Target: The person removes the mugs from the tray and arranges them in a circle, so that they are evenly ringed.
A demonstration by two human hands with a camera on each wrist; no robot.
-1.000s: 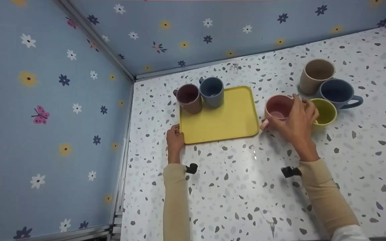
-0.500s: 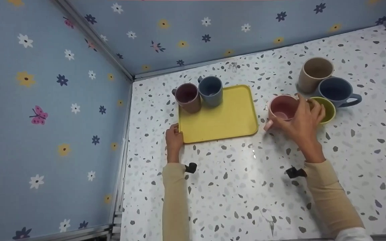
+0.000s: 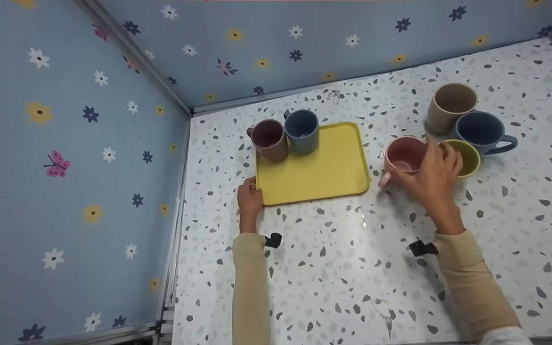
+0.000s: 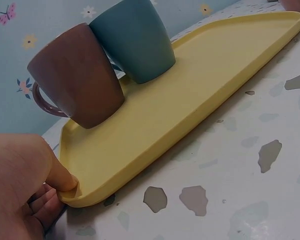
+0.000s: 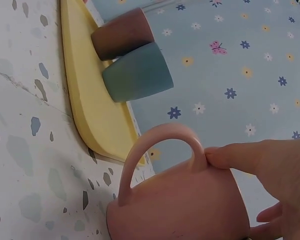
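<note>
My left hand [image 3: 250,197] pinches the near left corner of a yellow tray [image 3: 324,179]; in the left wrist view the thumb [image 4: 62,177] lies over the rim, with the fingers lower at the outside. On the tray's far left stand a brown mug [image 3: 276,151] and a teal-blue mug [image 3: 306,143], both upright and side by side. To the right of the tray, my right hand [image 3: 431,179] holds a pink mug [image 3: 406,155] by its sides, thumb by the handle [image 5: 160,132]. The mug's handle points toward the tray. My right fingers partly hide a yellow-green cup [image 3: 470,160].
Behind the yellow-green cup stand a dark blue mug [image 3: 479,132], its handle to the right, and a tall beige mug [image 3: 443,112], close together. All rests on a speckled white table [image 3: 324,278]. Flowered blue panels [image 3: 266,43] border its back and left side.
The pink mug and my right hand have shifted slightly right, away from the tray, and then hold about still. My left hand, the tray and its two mugs stay put.
</note>
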